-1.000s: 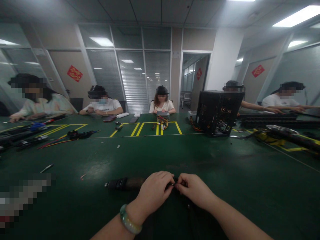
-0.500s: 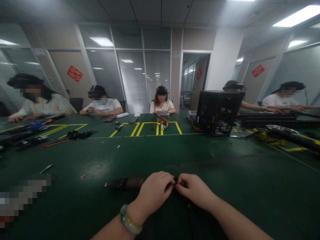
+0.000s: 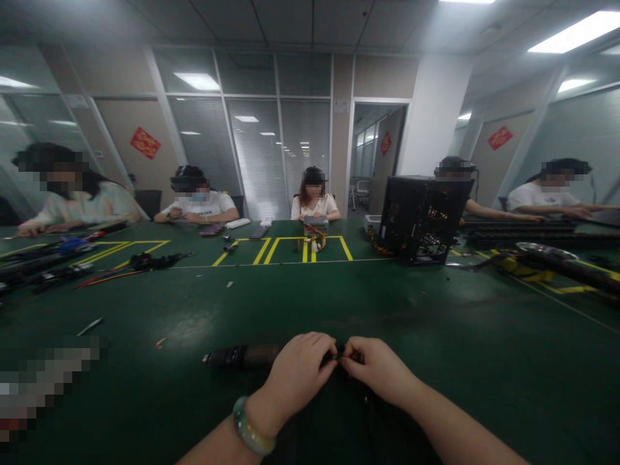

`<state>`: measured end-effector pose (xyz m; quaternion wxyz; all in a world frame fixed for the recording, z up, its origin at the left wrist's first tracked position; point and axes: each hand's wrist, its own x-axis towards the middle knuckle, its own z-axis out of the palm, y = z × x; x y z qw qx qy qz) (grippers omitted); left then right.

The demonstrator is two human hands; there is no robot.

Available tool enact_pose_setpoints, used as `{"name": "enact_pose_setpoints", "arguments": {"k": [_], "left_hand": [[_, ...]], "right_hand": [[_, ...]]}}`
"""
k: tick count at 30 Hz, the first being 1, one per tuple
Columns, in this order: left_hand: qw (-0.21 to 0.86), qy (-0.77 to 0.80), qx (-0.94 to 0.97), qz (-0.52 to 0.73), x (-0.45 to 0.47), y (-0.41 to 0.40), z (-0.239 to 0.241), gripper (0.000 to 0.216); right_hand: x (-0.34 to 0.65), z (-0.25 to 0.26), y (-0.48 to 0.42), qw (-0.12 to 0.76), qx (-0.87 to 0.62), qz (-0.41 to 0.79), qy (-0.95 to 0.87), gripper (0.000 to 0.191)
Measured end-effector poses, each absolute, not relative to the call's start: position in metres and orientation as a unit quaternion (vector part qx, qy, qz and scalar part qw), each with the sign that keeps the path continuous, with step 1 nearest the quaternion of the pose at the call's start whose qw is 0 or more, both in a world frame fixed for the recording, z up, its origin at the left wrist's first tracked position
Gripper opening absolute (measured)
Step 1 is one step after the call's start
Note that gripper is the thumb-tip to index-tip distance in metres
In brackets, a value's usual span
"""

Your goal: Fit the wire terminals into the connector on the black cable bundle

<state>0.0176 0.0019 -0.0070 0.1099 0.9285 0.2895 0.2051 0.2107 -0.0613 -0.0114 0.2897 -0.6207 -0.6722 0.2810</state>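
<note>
My left hand (image 3: 299, 373), with a green bangle on its wrist, is curled closed at the near edge of the green table (image 3: 310, 303). My right hand (image 3: 378, 368) is pinched closed right beside it, fingertips meeting the left hand's. Between the two sets of fingertips sits a small dark part that I cannot make out. A dark cylindrical tool (image 3: 242, 356) lies on the table and runs out to the left from under my left hand. Dark material lies below my wrists.
A black open computer case (image 3: 420, 219) stands at the back right. Cable bundles (image 3: 130, 263) lie at the left, a grey box with wires (image 3: 315, 227) inside yellow floor-tape lines at the far middle. Several other people sit round the table. Small screws and scraps dot the mat.
</note>
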Motion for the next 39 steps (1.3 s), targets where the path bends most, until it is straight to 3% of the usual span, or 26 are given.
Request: {"name": "enact_pose_setpoints", "arguments": {"k": [12,17,39], "left_hand": [[0.118,0.273,0.929,0.218,0.0173,0.0014,-0.0073,0.02],[0.115,0.265,0.933,0.216,0.0176,0.0013,-0.0062,0.011],[0.096,0.274,0.934,0.208,0.0178,0.0,-0.0059,0.011]], "right_hand": [[0.2099,-0.009,-0.0614,0.277,-0.63,0.26,-0.677,0.013],[0.2097,-0.0076,-0.0623,0.274,-0.631,0.271,-0.673,0.012],[0.2096,-0.0079,-0.062,0.277,-0.63,0.269,-0.674,0.012]]}}
